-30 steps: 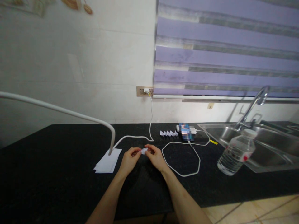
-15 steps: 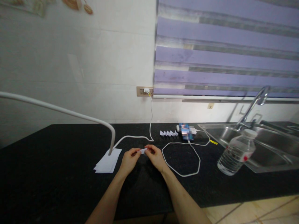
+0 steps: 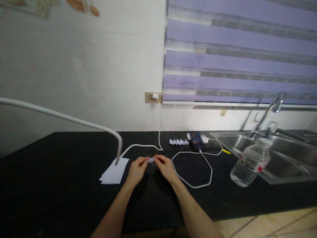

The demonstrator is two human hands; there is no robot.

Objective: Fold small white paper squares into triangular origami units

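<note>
Both of my hands meet above the black countertop (image 3: 61,172) and pinch one small folded piece of white paper (image 3: 151,160) between their fingertips. My left hand (image 3: 137,170) grips its left end, my right hand (image 3: 165,168) its right end. The fingers of both hands are curled closed round the paper. A stack of white paper sheets (image 3: 114,171) lies on the counter just left of my left hand. A row of small folded white paper pieces (image 3: 178,141) stands farther back, near the wall.
A white cable (image 3: 195,165) loops on the counter right of my hands and runs to a wall socket (image 3: 153,97). A white bent tube (image 3: 74,120) ends on the paper stack. A plastic water bottle (image 3: 249,162) lies tilted against the steel sink (image 3: 277,155) with its tap (image 3: 266,114).
My hands have drawn slightly closer together on the small paper, which now shows less between the fingers. Nothing else on the counter has moved.
</note>
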